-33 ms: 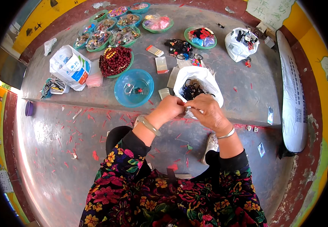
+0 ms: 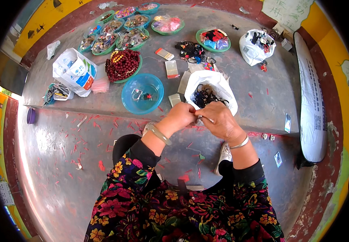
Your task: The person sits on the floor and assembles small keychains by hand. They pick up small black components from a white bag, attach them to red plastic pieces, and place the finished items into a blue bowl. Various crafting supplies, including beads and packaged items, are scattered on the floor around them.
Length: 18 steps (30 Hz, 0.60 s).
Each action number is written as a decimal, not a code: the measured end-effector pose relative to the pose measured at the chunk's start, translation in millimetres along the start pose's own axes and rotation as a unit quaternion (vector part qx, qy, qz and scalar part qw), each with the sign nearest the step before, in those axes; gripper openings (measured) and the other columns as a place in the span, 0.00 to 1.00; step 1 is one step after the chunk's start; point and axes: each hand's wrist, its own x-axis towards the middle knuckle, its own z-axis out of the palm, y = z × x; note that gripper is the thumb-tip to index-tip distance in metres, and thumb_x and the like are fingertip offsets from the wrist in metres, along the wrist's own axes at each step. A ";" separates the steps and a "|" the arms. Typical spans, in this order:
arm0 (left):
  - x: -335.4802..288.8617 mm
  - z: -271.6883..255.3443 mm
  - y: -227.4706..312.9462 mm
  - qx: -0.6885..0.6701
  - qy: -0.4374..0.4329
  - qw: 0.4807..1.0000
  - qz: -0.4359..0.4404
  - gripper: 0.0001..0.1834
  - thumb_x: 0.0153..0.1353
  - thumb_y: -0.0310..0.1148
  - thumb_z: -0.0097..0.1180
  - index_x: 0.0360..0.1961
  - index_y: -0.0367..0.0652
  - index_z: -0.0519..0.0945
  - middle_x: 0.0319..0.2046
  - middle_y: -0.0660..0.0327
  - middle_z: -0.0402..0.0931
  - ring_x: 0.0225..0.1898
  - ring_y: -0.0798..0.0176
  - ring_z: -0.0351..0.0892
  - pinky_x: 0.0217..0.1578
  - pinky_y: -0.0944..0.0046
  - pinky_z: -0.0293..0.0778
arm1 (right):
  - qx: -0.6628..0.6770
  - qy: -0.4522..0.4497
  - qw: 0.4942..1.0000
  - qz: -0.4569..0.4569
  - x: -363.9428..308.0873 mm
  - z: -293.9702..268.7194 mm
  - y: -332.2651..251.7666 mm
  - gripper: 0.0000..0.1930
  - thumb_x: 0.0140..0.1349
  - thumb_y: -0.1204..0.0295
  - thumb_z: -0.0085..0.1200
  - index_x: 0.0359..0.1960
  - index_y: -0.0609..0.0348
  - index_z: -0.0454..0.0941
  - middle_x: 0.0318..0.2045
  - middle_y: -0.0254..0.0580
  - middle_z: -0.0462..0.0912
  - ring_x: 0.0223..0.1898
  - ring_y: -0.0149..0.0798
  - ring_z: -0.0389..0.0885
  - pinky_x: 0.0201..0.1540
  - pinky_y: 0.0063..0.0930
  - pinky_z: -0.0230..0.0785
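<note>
My left hand [image 2: 182, 114] and my right hand [image 2: 219, 118] meet at the near rim of a white plastic bag [image 2: 228, 94], both closed in a pinch. Between their fingertips is something small; a thin pale bit shows at my right fingers, but its kind is hidden. Inside the bag lie black looped bands [image 2: 205, 97], perhaps hair ties. Left of my hands, a translucent blue basin [image 2: 131, 105] holds a few small pieces, one of them red.
A green basket of dark red beads [image 2: 122, 66] stands behind the basin, beside a white printed bag [image 2: 74, 70]. Baskets of small goods [image 2: 136, 38] fill the back left. Another white bag [image 2: 255, 50] stands back right. A long silver-wrapped package [image 2: 312, 101] leans at the right wall.
My right thumb and fingers have drawn closer together, and a thin pale bit now shows at them. The left hand has hardly moved.
</note>
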 end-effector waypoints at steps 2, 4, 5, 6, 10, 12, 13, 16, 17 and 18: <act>0.6 4.9 0.3 0.074 0.013 0.997 0.004 0.08 0.50 0.30 0.58 0.27 0.34 0.80 0.20 0.58 0.78 0.22 0.67 0.77 0.23 0.69 0.73 | -0.055 -0.011 0.998 -0.020 -2.2 6.4 -3.0 0.06 0.46 0.77 0.52 0.28 0.57 0.76 0.21 0.38 0.76 0.28 0.42 0.73 0.35 0.34 0.63; 1.0 7.7 1.9 0.141 0.024 0.990 0.010 0.08 0.50 0.30 0.58 0.29 0.34 0.80 0.20 0.57 0.78 0.21 0.67 0.77 0.23 0.69 0.73 | -0.114 -0.029 0.993 -0.024 -4.5 6.9 -2.7 0.04 0.45 0.76 0.52 0.25 0.56 0.75 0.20 0.37 0.75 0.28 0.40 0.73 0.34 0.33 0.62; 0.4 8.4 4.5 0.171 0.028 0.985 0.014 0.09 0.50 0.30 0.58 0.29 0.34 0.80 0.21 0.57 0.78 0.21 0.68 0.77 0.23 0.69 0.73 | -0.144 -0.038 0.989 -0.025 -5.3 7.2 -1.9 0.03 0.45 0.76 0.53 0.24 0.55 0.75 0.19 0.36 0.74 0.27 0.39 0.73 0.34 0.32 0.62; -0.2 8.9 6.8 0.200 0.032 0.979 0.019 0.09 0.50 0.30 0.58 0.30 0.35 0.80 0.21 0.57 0.78 0.21 0.68 0.78 0.23 0.69 0.74 | -0.155 -0.035 0.987 -0.032 -6.4 8.7 0.5 0.03 0.45 0.76 0.53 0.23 0.55 0.74 0.19 0.36 0.73 0.27 0.39 0.72 0.34 0.32 0.62; -4.0 9.9 10.5 0.085 0.055 0.995 0.009 0.09 0.52 0.29 0.56 0.31 0.33 0.80 0.23 0.57 0.78 0.24 0.67 0.78 0.25 0.68 0.74 | -0.182 -0.019 0.982 -0.046 -8.8 14.2 7.9 0.02 0.45 0.75 0.53 0.21 0.54 0.72 0.18 0.35 0.72 0.27 0.38 0.72 0.33 0.31 0.61; -2.8 10.4 6.1 0.008 0.065 0.998 0.009 0.08 0.53 0.27 0.55 0.31 0.32 0.79 0.24 0.57 0.78 0.25 0.67 0.78 0.26 0.68 0.74 | -0.193 -0.015 0.980 -0.045 -9.3 15.4 9.9 0.02 0.45 0.76 0.53 0.21 0.54 0.72 0.18 0.35 0.72 0.27 0.38 0.71 0.33 0.32 0.61; 0.1 9.9 0.8 -0.024 0.055 0.998 0.015 0.08 0.53 0.27 0.54 0.31 0.31 0.79 0.24 0.58 0.78 0.25 0.67 0.78 0.26 0.68 0.74 | -0.202 -0.015 0.978 -0.044 -10.0 15.7 11.5 0.02 0.45 0.76 0.53 0.21 0.55 0.72 0.18 0.35 0.72 0.27 0.38 0.71 0.33 0.32 0.61; 6.7 6.9 -9.9 -0.098 0.029 0.994 0.033 0.08 0.54 0.26 0.54 0.32 0.30 0.79 0.24 0.58 0.78 0.26 0.67 0.78 0.26 0.68 0.75 | -0.211 -0.004 0.977 -0.035 -8.5 14.0 9.1 0.02 0.45 0.76 0.52 0.21 0.55 0.72 0.19 0.35 0.72 0.27 0.38 0.72 0.34 0.32 0.61; 6.9 6.6 -9.4 -0.110 0.025 0.993 0.039 0.09 0.54 0.27 0.54 0.31 0.30 0.79 0.24 0.58 0.78 0.26 0.67 0.78 0.26 0.68 0.75 | -0.211 0.001 0.977 -0.031 -7.8 13.1 7.7 0.02 0.45 0.76 0.52 0.21 0.55 0.72 0.19 0.35 0.72 0.27 0.39 0.72 0.34 0.32 0.61; 6.8 6.3 -8.8 -0.122 0.021 0.991 0.046 0.09 0.54 0.27 0.55 0.31 0.30 0.79 0.24 0.58 0.78 0.26 0.67 0.78 0.26 0.68 0.75 | -0.212 0.003 0.977 -0.030 -7.4 12.6 7.1 0.02 0.45 0.76 0.52 0.21 0.55 0.73 0.19 0.36 0.72 0.27 0.39 0.72 0.34 0.32 0.61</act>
